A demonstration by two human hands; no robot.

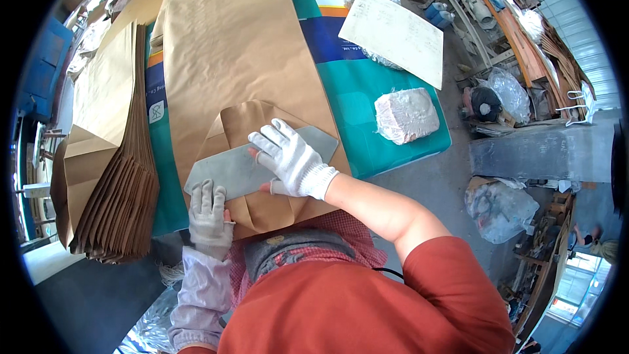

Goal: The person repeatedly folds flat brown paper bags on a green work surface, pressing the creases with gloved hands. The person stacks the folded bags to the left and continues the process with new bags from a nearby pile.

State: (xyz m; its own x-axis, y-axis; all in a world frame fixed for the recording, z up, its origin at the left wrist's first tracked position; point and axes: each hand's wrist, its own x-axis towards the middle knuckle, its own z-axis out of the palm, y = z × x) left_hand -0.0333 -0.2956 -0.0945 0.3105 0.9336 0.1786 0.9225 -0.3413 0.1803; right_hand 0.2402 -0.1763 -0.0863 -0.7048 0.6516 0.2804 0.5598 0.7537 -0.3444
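A long brown paper bag lies before me, its near end folded into flaps. Across those flaps rests a flat grey plate with pointed ends. My right hand, in a white glove with some fingertips bare, lies on the plate with fingers stretched out. My left hand, also gloved, touches the bag's near left edge by the plate's left end, its fingers extended flat. What lies under the palms is hidden.
A stack of folded paper bags stands at left. Green-and-blue sheeting covers the work surface. On its right are a white wrapped block and a pale board. Clutter and plastic bags fill the far right.
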